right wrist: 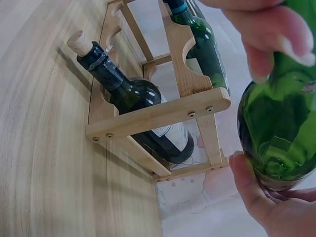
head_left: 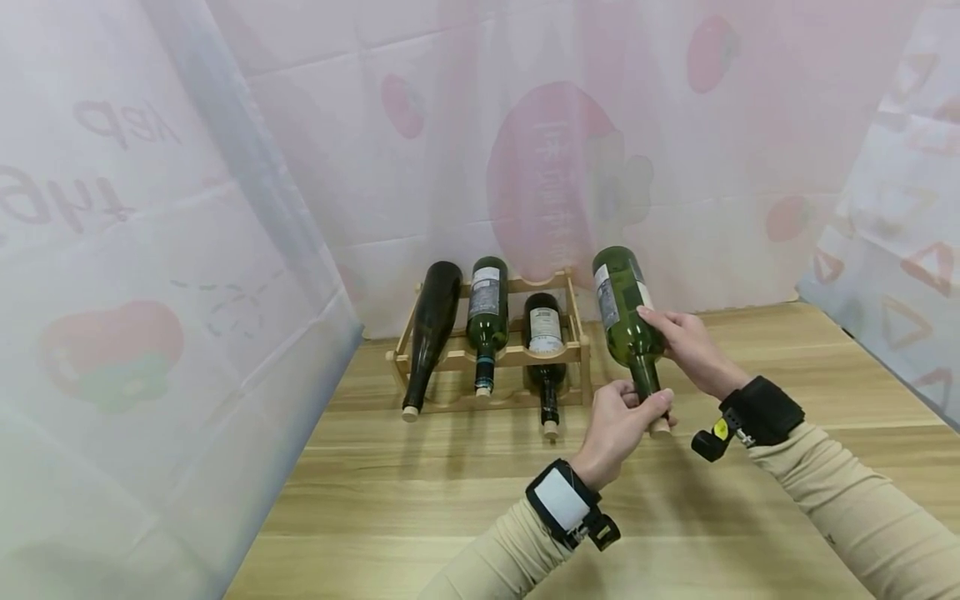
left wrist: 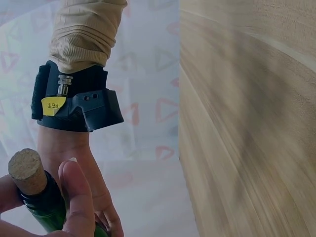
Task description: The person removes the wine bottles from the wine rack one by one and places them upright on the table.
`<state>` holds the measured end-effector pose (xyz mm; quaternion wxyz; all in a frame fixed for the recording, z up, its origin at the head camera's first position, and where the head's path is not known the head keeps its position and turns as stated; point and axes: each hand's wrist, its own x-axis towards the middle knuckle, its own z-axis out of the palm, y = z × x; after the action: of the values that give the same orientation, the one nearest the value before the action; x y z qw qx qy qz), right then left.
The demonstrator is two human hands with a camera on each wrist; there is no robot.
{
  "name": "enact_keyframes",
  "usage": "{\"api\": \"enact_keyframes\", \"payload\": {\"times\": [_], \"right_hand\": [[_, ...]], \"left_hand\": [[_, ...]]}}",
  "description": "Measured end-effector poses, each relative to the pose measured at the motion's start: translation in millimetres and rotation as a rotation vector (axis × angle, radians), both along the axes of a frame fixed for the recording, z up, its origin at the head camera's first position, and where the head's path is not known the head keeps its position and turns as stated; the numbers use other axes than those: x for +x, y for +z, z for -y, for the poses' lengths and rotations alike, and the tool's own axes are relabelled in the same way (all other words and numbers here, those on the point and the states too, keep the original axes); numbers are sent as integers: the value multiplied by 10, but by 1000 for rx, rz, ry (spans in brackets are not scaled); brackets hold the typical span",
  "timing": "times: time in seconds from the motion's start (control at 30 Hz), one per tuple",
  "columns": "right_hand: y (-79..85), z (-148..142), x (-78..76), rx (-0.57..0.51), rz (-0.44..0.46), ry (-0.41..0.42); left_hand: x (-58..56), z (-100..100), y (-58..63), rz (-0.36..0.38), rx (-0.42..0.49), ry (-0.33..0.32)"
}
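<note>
A green wine bottle with a cork in its mouth is held tilted, neck down toward me, right of a wooden wine rack. My left hand pinches its neck near the cork. The right hand grips the side of its body, thumb near the label. On the rack's upper tier lie a dark bottle at the left and a green labelled bottle in the middle. A dark labelled bottle rests on the lower tier at the right.
A wood-grain tabletop lies under the rack and hands. Pale printed curtains stand behind and at both sides. Corked necks of the racked bottles stick out over the rack's front.
</note>
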<state>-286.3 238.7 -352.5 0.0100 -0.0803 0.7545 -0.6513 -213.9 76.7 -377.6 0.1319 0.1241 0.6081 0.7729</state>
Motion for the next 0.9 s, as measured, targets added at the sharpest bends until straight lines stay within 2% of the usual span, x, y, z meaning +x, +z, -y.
{"api": "enact_keyframes", "payload": {"times": [0.5,0.9], "right_hand": [[24,-103,4,5,11,-17],[-18,-185,41,25,17,-35]], "left_hand": [[-2,-90,35,6,-7,-3],[16,-180,-18,20,21,-8]]}}
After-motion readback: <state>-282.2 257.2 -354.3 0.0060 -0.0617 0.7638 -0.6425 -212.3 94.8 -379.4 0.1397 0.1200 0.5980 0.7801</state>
